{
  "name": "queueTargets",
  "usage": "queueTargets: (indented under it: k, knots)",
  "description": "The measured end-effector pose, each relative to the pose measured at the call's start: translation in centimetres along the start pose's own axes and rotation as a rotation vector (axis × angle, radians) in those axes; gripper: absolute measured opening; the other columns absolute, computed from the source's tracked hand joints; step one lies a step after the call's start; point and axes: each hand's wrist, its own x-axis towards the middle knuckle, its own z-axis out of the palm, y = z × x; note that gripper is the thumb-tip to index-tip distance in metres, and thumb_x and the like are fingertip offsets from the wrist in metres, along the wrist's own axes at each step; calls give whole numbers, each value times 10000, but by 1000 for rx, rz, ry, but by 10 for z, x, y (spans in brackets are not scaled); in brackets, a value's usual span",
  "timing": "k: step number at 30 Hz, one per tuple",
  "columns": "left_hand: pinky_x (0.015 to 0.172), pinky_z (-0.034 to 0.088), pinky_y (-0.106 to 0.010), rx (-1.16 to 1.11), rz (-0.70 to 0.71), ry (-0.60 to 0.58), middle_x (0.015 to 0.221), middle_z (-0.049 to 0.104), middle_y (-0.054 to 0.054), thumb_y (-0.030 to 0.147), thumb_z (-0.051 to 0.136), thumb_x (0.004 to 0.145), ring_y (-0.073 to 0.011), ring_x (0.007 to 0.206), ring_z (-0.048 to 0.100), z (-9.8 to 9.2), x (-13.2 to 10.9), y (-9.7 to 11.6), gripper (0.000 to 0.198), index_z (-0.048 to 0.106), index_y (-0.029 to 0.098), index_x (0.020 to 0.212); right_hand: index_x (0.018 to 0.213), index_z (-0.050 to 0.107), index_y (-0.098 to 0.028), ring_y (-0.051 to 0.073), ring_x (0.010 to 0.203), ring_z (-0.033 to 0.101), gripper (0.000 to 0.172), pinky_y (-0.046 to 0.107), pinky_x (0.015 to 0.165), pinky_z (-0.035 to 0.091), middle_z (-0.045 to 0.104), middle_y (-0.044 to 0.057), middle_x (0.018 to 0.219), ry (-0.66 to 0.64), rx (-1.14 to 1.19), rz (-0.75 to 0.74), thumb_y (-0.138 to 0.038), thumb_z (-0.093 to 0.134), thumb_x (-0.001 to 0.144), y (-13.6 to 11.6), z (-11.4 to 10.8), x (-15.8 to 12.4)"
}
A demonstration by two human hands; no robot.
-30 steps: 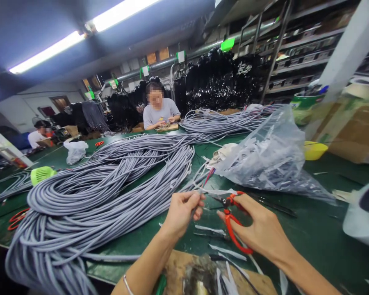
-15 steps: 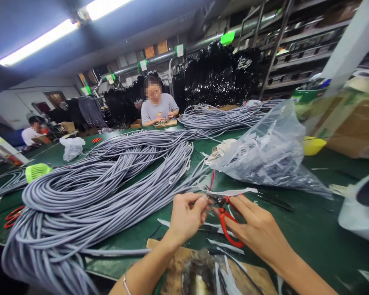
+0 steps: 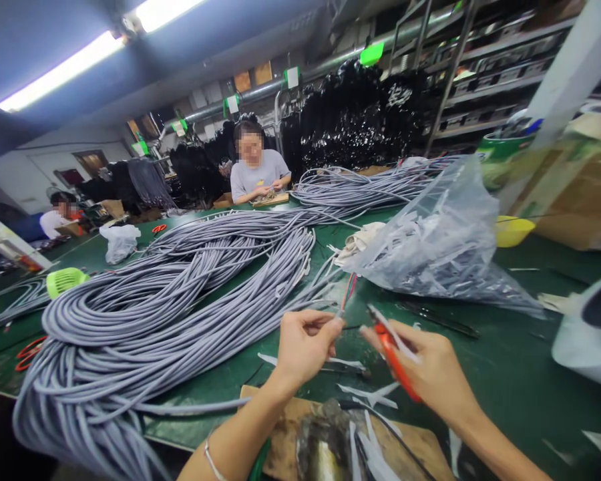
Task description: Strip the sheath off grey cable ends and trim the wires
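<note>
My left hand point(image 3: 308, 344) is pinched around the end of a grey cable, whose thin red and green wires point(image 3: 349, 292) stick up above the fingertips. My right hand point(image 3: 428, 364), a short way to the right, is closed on red-handled scissors point(image 3: 394, 357) with the blades pointing up and left. A white strip point(image 3: 405, 344) lies along the scissors, caught in the same hand. Beneath my hands are loose white scraps point(image 3: 375, 395) and a wooden board point(image 3: 280, 427) bearing a dark, crusted metal object point(image 3: 325, 441).
A large coil of grey cable point(image 3: 145, 321) covers the left of the green table point(image 3: 511, 361). A clear bag of scraps point(image 3: 421, 247) sits ahead on the right, near a white container point(image 3: 593, 334). Another person point(image 3: 260, 170) works across the table. Red-handled scissors point(image 3: 30, 351) lie far left.
My right hand has drawn the scissors away to the right from my left hand, bringing the white strip along. The red and green wires now show more fully above my left fingers.
</note>
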Motion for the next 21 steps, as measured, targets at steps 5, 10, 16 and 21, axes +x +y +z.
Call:
queueTargets:
  k: [5,10,16,21]
  knots:
    - [354,322,-202,4,-29,10,400,468,25,332,690,550,-70,334,395,3,-1,0,237,633,102,559,631,557,-181,123,491,527,395,237,489,455,571,-15,560,137,383,184,-485,768,493,-7,6,19]
    - [382,361,-189,104,3,12,475,516,15,259,666,600,-65,364,432,5,-2,-7,178,669,87,649,583,538,-173,115,506,511,406,233,507,450,553,-19,553,230,399,191,-453,797,443,-8,13,22]
    - [387,344,-174,201,94,-86,656,573,1,317,620,723,-67,431,449,5,0,-14,440,621,147,1128,548,526,-175,113,464,498,383,229,456,446,532,-17,510,228,339,179,-476,756,492,-13,13,11]
    - [526,371,-230,286,341,6,572,506,-6,318,553,805,-116,554,432,7,4,-17,286,723,149,959,521,510,-181,102,434,476,353,209,417,425,525,-19,476,270,274,151,-453,734,532,-20,15,8]
